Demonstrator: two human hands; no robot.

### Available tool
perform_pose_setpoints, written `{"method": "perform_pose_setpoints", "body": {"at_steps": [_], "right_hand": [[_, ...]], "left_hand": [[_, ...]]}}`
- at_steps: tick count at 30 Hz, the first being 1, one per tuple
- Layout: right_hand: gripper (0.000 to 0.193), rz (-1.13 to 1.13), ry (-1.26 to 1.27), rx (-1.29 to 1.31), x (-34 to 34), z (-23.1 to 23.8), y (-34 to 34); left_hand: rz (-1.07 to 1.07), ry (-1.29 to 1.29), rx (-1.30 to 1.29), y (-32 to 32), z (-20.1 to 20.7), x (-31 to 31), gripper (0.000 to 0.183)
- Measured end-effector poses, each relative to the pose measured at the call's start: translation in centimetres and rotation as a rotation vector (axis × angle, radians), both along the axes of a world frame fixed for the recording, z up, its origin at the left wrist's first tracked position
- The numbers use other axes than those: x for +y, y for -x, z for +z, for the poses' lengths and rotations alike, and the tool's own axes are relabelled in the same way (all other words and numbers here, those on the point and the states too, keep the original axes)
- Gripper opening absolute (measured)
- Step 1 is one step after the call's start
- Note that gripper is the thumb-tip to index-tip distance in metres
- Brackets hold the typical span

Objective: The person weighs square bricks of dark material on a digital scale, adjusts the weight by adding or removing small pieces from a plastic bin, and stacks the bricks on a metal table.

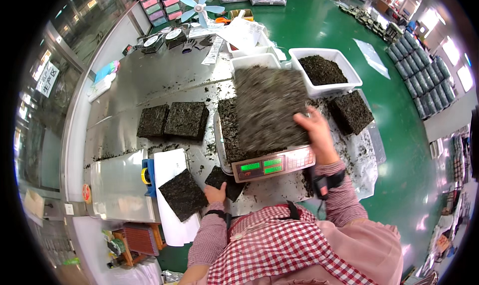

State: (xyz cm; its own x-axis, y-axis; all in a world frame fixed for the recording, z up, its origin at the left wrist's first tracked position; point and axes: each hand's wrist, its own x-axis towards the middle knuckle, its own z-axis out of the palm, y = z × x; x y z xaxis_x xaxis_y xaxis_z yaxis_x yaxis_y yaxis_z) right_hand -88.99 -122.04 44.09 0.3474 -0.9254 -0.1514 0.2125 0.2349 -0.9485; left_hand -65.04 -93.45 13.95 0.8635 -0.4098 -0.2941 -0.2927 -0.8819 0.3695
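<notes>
My right hand [322,135] grips the right edge of a large dark seaweed sheet [272,105], smeared by motion, above a digital scale [254,174] with lit green displays. Part of a seaweed stack [229,130] shows on the scale's tray beneath it. At the table's near edge, my left hand [216,193] is closed on a smaller dark seaweed piece [227,183] by the scale's front left corner. Just left of that hand, another seaweed sheet [183,195] lies tilted across white paper [169,160]. How many layers my right hand holds cannot be made out.
Two seaweed stacks [186,120] sit left of the scale, and another stack [352,113] stands to its right. Behind are a white tub of seaweed scraps [327,85], papers [242,33] and a fan [200,8]. A blue tape dispenser [148,178] stands beside the white paper.
</notes>
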Motion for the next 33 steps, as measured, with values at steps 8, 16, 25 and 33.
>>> {"method": "perform_pose_setpoints", "body": {"at_steps": [8, 16, 25, 33], "right_hand": [[0.070, -0.115, 0.001, 0.269, -7.6, -3.1, 13.1], [0.061, -0.201, 0.411, 0.645, -9.0, -12.3, 12.4], [0.045, -0.214, 0.467, 0.461, -6.7, -9.4, 10.5], [0.042, -0.288, 0.487, 0.504, -3.7, -7.1, 10.6]], "left_hand": [[0.074, -0.176, 0.084, 2.5, -0.3, -0.7, 0.102], [0.356, 0.699, 0.084, 0.0, 6.4, 4.9, 0.062], [-0.176, 1.146, 0.260, -0.2, 27.2, -10.6, 0.057], [-0.294, 0.586, -0.448, 0.0, 25.7, -13.7, 0.061]]}}
